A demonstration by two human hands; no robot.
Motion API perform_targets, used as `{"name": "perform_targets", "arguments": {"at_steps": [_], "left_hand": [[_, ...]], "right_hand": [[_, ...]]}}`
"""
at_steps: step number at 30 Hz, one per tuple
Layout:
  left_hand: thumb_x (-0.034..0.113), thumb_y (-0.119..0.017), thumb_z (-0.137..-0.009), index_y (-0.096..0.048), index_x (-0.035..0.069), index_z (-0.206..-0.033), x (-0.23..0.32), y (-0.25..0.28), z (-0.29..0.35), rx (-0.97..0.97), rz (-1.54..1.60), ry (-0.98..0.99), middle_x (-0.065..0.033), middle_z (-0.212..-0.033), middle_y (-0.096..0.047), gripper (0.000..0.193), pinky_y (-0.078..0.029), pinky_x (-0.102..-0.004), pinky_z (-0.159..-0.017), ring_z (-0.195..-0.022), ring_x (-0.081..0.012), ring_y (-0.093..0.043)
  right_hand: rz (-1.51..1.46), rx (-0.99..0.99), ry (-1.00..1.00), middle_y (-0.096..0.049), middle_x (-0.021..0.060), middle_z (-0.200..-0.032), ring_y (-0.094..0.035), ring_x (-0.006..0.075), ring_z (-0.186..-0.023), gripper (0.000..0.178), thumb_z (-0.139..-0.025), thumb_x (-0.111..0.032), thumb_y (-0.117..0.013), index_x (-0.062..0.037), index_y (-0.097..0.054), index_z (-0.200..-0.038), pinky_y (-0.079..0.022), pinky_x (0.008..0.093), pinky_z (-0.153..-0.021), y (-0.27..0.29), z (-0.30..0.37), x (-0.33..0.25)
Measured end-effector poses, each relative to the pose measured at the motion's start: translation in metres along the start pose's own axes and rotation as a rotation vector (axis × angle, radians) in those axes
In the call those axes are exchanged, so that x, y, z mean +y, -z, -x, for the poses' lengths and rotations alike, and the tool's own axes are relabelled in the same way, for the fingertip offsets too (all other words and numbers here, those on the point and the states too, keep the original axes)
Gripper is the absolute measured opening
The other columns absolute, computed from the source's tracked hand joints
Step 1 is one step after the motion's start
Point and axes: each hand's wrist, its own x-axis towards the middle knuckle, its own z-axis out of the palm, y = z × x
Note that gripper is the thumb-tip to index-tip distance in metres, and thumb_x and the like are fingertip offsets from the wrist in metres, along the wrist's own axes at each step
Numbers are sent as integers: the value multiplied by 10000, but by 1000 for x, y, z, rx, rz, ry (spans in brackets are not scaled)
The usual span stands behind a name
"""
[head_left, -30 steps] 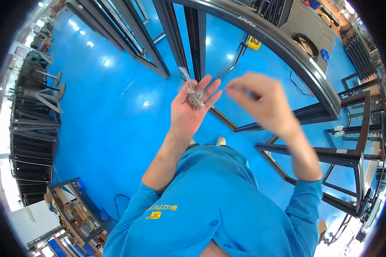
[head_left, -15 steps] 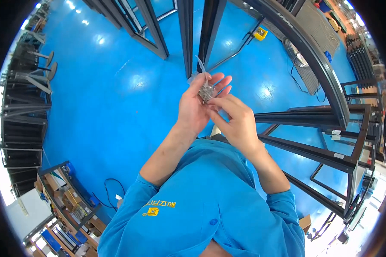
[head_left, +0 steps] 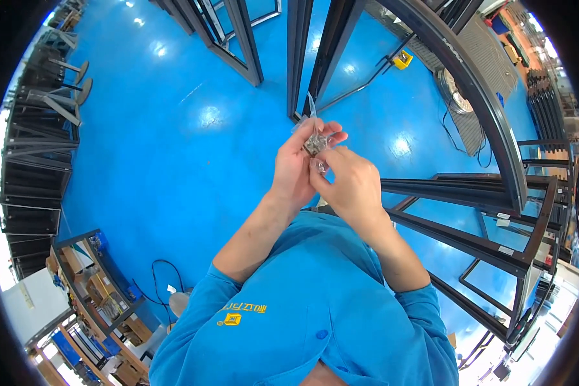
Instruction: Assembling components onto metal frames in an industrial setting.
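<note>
A small clear plastic bag (head_left: 315,144) with several little silvery metal pieces lies in my left hand (head_left: 292,166). Its thumb presses the bag from above while the other fingers curl beneath and beyond it. The pieces look like screws or similar hardware, too small to tell. From the right, my right hand (head_left: 352,181) meets it, thumb and fingers pinched on a crumpled, shiny part of the bag at its near end. The bag's loose top strip sticks up away from me. Both hands are held in front of my blue shirt (head_left: 302,276), over the floor.
Dark metal frames (head_left: 302,58) stand just beyond my hands. A large curved-looking frame (head_left: 476,83) and a rack of frames (head_left: 469,235) are at the right. A yellow object (head_left: 402,60) sits on the floor far right. Shelving with boxes (head_left: 103,289) stands at the near left, beside a black cable (head_left: 154,283).
My right fingers have drawn slightly back toward me, and a shiny crumpled bit now shows between them. The left hand still holds the bag. The view has shifted a little.
</note>
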Motion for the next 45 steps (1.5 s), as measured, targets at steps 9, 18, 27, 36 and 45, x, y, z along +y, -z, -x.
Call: {"name": "perform_targets", "arguments": {"at_steps": [9,18,27,36,45], "left_hand": [[260,-493,-1031,-593,116,-992,-8,0,-9,-26,14,66,-86,-1098,-647,180,-487,-307,-849,-1001,-198,-620],[225,-522,-987,-635,107,-949,-24,17,-21,197,58,77,-46,-991,-677,168,-480,-237,-778,-878,-124,-614],[241,-529,-968,-637,99,-928,-44,40,-22,171,48,127,-50,-987,-663,183,-461,-259,-786,-846,-145,-588],[201,-589,-952,-645,82,-988,-23,29,-19,158,-30,38,-67,-928,-671,137,-491,-290,-720,-817,-170,-614],[180,-515,-999,-575,113,-1024,-24,42,-21,87,61,197,-86,-985,-618,93,-473,-329,-667,-851,-220,-594]], "right_hand": [[-197,161,64,-656,86,-830,-580,250,-650,137,-783,-56,-688,-38,-688,-920,-472,349,-582,2,-17,-3],[-122,81,41,-680,114,-946,-621,308,-746,177,-800,-59,-675,-58,-703,-975,-498,387,-660,-23,-14,31],[-88,-116,39,-685,72,-1018,-643,277,-790,204,-819,-47,-674,-71,-724,-1015,-507,353,-685,-6,-9,36],[-337,91,124,-678,94,-980,-636,270,-823,244,-816,-20,-698,-56,-720,-1056,-513,335,-723,-2,-4,50],[279,551,-168,-683,72,-900,-585,173,-717,109,-870,-73,-662,8,-706,-929,-456,272,-668,199,-85,95]]}}
